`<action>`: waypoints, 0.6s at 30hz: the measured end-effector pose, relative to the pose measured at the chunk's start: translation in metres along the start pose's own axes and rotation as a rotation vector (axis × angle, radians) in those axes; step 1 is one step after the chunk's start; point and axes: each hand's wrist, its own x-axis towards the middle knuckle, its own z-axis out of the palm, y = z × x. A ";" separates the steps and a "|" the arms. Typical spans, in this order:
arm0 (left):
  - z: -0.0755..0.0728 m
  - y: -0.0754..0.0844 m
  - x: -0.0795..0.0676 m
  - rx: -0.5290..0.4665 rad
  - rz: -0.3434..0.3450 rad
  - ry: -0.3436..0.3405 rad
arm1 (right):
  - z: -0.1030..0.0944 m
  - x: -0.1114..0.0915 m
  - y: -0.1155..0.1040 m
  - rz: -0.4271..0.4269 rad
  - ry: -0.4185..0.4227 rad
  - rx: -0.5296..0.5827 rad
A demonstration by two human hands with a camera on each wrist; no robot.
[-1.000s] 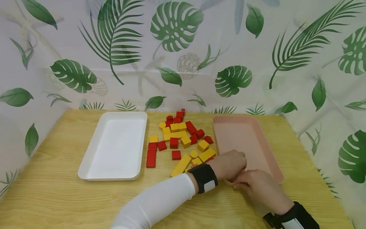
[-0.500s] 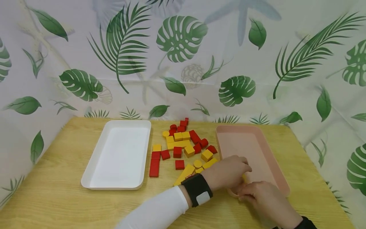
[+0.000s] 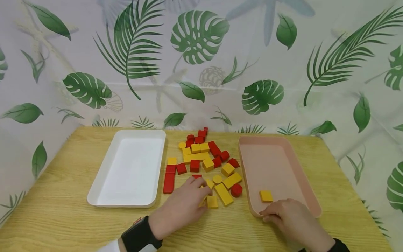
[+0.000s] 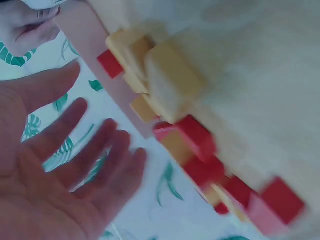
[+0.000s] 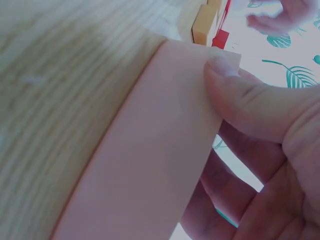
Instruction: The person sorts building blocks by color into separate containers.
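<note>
My left hand hovers over the near part of a pile of red and yellow toy blocks. Its fingers look spread and relaxed in the left wrist view, with nothing between them. A square yellow block lies beside the fingertips, and a few blocks are partly hidden under the hand. My right hand pinches the near-left corner of the pink tray, thumb on one side of the wall and fingers on the other. A single yellow block lies inside that tray.
A white tray stands left of the pile. Between the trays lie several red and yellow pieces, among them a red cylinder and a long yellow block. A leaf-patterned cloth hangs behind the wooden table.
My left hand has left the pink tray and moved left to the pile; a yellow block now shows in that tray. The right hand keeps its hold on the tray's corner.
</note>
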 end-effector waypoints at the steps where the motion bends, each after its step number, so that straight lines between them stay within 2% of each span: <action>1: 0.000 -0.004 -0.007 -0.005 -0.038 -0.021 | 0.000 0.001 0.000 0.000 -0.009 0.002; 4: 0.001 -0.012 -0.021 -0.007 -0.128 -0.066 | -0.001 0.003 0.000 0.011 -0.037 0.006; 6: 0.002 -0.015 -0.024 -0.015 -0.152 -0.081 | -0.002 0.003 0.001 0.017 -0.055 0.007; 11: 0.008 -0.019 -0.025 -0.017 -0.144 -0.096 | -0.004 0.005 0.001 -0.018 -0.050 0.010; 18: 0.015 -0.021 -0.023 0.013 -0.111 -0.038 | -0.004 0.005 -0.001 -0.012 -0.056 0.023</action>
